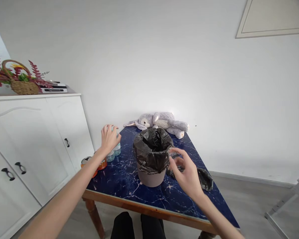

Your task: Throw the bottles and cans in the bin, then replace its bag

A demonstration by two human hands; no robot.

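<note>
A bin (151, 179) lined with a black trash bag (149, 161) stands on the blue marbled table; the bag is folded over its rim. To its left, my left hand (109, 138) has its fingers curled around the top of a clear plastic bottle (117, 149). Another bottle (110, 156) is beside it, partly hidden by my hand. Orange cans (86, 161) stand nearer, partly covered by my left forearm. My right hand (185, 171) is at the right side of the bin, thumb and fingers bent but apart, with nothing visible in them.
A grey plush rabbit (161, 121) lies at the table's back edge against the wall. More black plastic (205, 179) lies on the table (129, 192) at right. A white cabinet (40, 132) with a flower basket (25, 87) stands at left. A metal frame (286, 202) is at far right.
</note>
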